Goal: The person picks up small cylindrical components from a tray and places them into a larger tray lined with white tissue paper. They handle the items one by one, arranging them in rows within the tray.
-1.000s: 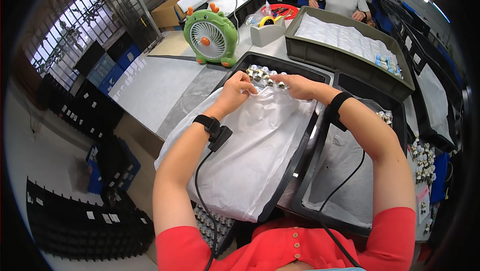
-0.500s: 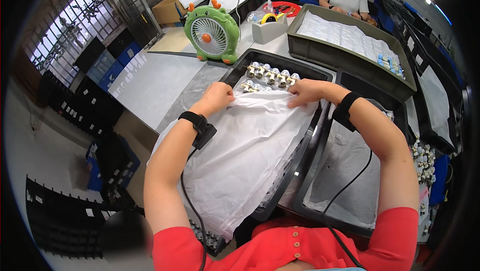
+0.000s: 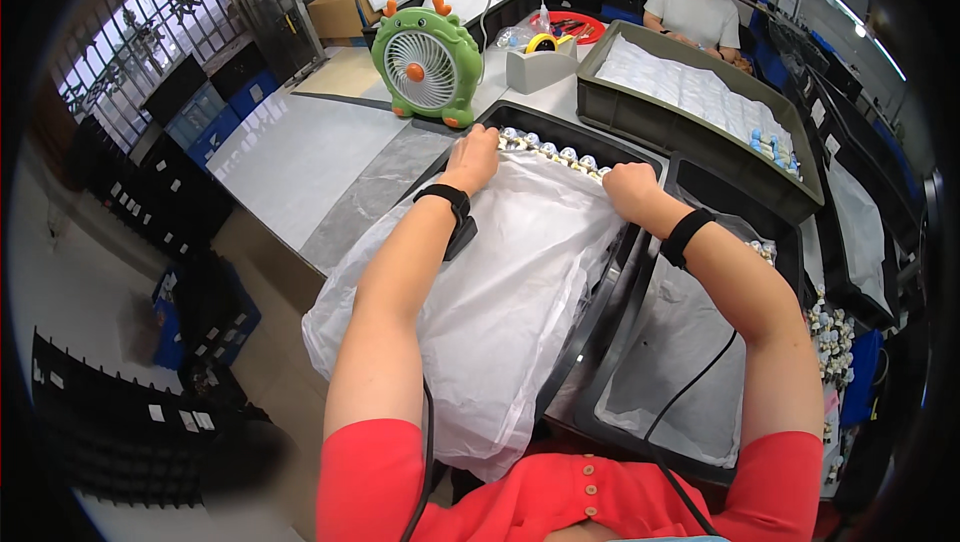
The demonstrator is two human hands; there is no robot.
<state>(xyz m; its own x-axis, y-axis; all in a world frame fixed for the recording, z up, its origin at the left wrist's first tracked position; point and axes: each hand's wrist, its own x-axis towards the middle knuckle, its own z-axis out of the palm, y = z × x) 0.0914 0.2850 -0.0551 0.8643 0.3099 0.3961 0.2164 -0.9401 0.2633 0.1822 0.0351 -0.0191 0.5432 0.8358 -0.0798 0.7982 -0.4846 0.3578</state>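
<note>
A thin white sheet (image 3: 490, 282), wrinkled and paper-like, spreads over a black tray (image 3: 640, 157) and hangs past its near edge. My left hand (image 3: 472, 158) pinches the sheet's far left part, and my right hand (image 3: 632, 192) grips its far right corner with curled fingers. Just beyond the sheet's far edge, a row of small figurines (image 3: 550, 150) with silvery rounded tops shows in the tray. The sheet hides whatever else lies beneath it.
A second black tray (image 3: 690, 362) lined with white sheet stands on the right. Behind are a green fan (image 3: 428, 67), a tape dispenser (image 3: 540, 67) and a large olive crate (image 3: 700, 107). Loose figurines (image 3: 835, 342) lie at far right. Another person (image 3: 690, 10) sits at the back.
Both hands have drawn the sheet farther away from me. It now covers the nearer row of figurines, leaving only the farthest row showing.
</note>
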